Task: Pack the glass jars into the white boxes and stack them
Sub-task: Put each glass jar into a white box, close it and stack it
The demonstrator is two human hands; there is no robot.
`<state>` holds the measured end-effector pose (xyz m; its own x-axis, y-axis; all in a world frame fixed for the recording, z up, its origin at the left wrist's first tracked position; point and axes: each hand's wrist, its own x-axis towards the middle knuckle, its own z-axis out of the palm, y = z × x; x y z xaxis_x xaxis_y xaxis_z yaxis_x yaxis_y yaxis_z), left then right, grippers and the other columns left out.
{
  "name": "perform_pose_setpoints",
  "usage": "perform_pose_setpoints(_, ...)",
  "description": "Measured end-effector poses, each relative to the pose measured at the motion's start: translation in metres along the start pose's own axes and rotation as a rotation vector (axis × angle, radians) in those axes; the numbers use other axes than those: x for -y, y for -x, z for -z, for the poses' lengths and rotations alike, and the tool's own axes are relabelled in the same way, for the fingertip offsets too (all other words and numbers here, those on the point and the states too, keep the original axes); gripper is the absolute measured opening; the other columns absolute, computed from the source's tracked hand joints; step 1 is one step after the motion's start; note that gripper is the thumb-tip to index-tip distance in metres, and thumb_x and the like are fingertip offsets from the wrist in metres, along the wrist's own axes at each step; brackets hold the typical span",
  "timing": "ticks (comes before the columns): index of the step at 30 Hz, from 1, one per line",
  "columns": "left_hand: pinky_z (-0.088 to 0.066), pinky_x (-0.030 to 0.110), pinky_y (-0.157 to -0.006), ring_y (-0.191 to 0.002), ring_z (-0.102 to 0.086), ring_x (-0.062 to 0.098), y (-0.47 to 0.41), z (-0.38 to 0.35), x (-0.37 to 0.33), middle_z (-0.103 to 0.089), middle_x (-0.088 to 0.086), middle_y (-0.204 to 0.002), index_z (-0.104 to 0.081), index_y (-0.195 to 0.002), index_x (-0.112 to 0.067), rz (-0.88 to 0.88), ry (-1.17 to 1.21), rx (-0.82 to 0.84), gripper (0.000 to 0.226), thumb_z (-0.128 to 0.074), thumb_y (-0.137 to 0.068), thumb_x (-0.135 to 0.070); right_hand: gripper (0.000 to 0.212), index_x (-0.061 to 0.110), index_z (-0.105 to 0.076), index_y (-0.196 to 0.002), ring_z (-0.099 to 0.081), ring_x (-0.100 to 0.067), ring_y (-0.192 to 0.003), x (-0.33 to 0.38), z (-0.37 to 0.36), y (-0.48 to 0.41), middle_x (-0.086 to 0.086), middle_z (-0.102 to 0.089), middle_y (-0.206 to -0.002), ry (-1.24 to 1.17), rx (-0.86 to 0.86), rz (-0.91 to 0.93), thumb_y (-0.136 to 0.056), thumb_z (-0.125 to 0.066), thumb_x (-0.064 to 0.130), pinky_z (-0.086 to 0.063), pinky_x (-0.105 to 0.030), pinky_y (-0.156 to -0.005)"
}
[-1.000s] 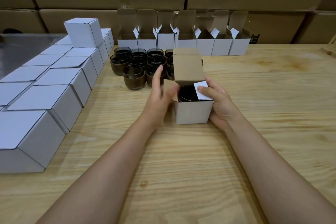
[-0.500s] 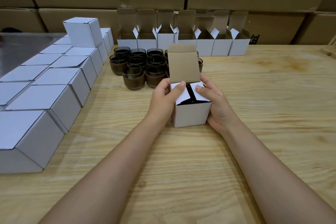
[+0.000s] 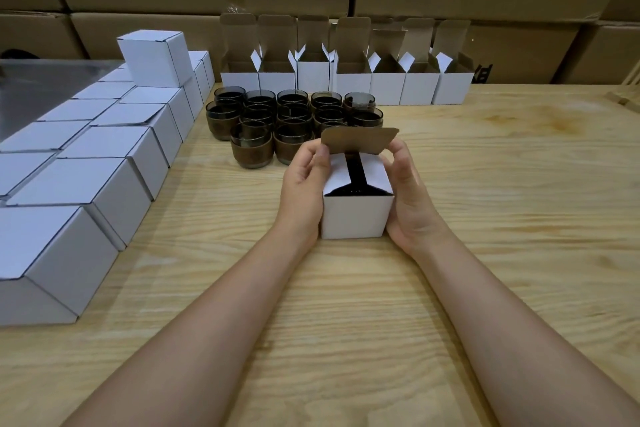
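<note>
Head view: half a second ago the brown lid flap stood upright, now it's tipped forward over the folded side flaps of the small white cardboard box. There's a dark glass jar inside, showing through the gap. The box sits mid wooden table. The left hand and right hand each have a pinching grip on a flap corner, palms against the box sides.

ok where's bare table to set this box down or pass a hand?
Free: the table right of the right hand, up to the open boxes; also the strip between the closed boxes and the left hand. Crowded: jars behind the held box.
</note>
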<state>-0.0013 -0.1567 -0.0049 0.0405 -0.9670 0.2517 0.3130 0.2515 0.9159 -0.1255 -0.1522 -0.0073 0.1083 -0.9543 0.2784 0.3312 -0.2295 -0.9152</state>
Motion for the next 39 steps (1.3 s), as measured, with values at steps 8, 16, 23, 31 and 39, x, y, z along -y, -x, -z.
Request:
perform_pose_setpoints(8, -0.044, 0.034, -0.077, -0.094, -0.052, 0.027, 0.003, 0.007, -0.003, -0.054, 0.016, -0.101, -0.053, -0.094, -0.002, 0.07, 0.106, 0.129, 0.034, -0.043, -0.081, -0.031, 0.064, 0.02, -0.046, -0.088, -0.05, -0.024, -0.096, 0.002, 0.001, 0.005, -0.01, -0.051, -0.105, -0.031, 0.073, -0.08, -0.05, -0.081, 0.058, -0.043, -0.036, -0.074)
perform_pose_setpoints(16, -0.043, 0.04, -0.078, -0.094, -0.05, 0.027, 0.009, 0.011, -0.004, -0.05, 0.015, -0.106, -0.052, -0.098, -0.011, 0.095, 0.067, 0.216, 0.047, -0.056, -0.069, -0.047, 0.038, 0.02, -0.054, -0.097, -0.055, -0.019, -0.084, -0.001, 0.014, 0.008, -0.003, -0.06, -0.095, 0.056, 0.073, -0.017, -0.064, -0.067, 0.034, -0.049, -0.031, -0.067)
perform_pose_setpoints(23, -0.046, 0.032, -0.068, -0.087, -0.053, 0.024, 0.006, 0.013, -0.001, -0.053, 0.011, -0.1, -0.056, -0.095, -0.014, 0.116, 0.058, 0.21, 0.043, -0.059, -0.061, -0.04, 0.024, 0.021, -0.059, -0.093, -0.058, -0.017, -0.088, 0.0, 0.016, 0.01, 0.003, -0.064, -0.096, 0.077, 0.129, 0.003, -0.07, -0.066, 0.022, -0.05, -0.03, -0.069)
perform_pose_setpoints(31, -0.052, 0.036, -0.074, -0.095, -0.055, 0.024, 0.006, 0.019, 0.002, -0.051, 0.011, -0.11, -0.051, -0.11, -0.018, 0.058, -0.028, 0.33, 0.059, -0.073, -0.057, -0.031, 0.014, 0.03, -0.067, -0.084, -0.063, -0.015, -0.089, 0.003, 0.014, 0.01, 0.009, -0.068, -0.097, 0.053, 0.116, 0.04, -0.07, -0.067, 0.028, -0.054, -0.033, -0.073)
perform_pose_setpoints(39, -0.055, 0.035, -0.082, -0.104, -0.056, 0.018, 0.008, 0.022, 0.004, -0.049, 0.001, -0.118, -0.046, -0.119, -0.028, 0.003, -0.2, 0.356, 0.076, -0.083, -0.053, -0.025, 0.02, 0.03, -0.067, -0.081, -0.062, -0.016, -0.087, 0.004, 0.014, 0.01, 0.006, -0.068, -0.093, 0.042, 0.087, 0.029, -0.08, -0.058, 0.012, -0.054, -0.035, -0.07)
